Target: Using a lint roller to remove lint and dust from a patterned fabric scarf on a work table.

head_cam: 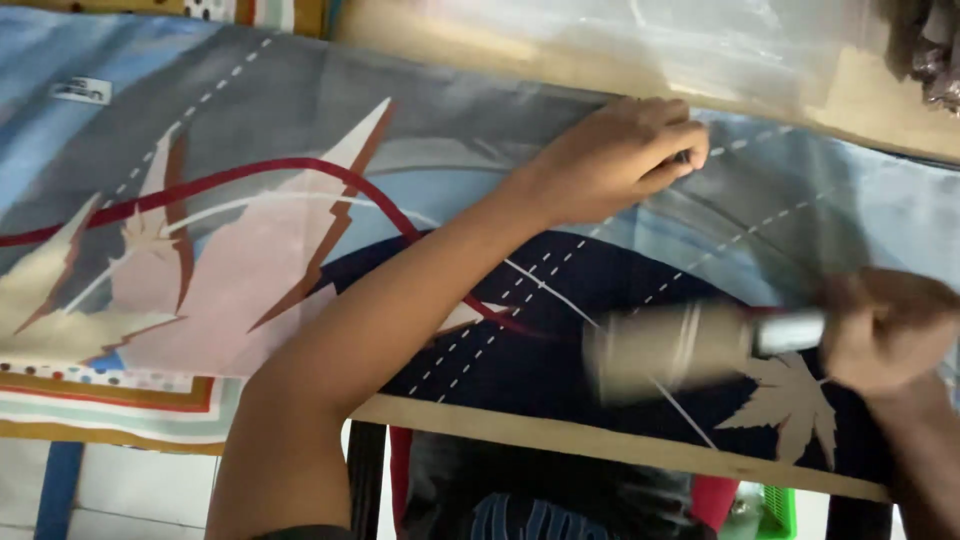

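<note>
The printed bedsheet [300,250] is lying spread over the wooden table [600,440]; it looks thin, soft and light. The left hand [615,155] is pinching it at the far edge, fingers curled. The right hand [885,330] is gripping a blurred cylindrical tool [690,345].

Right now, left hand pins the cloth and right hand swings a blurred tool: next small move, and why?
Probably bring the right hand with its blurred pale tool across the printed cloth toward the left hand. That hand presses the fabric at the table's far edge, and the stretch between the hands looks untouched.
</note>
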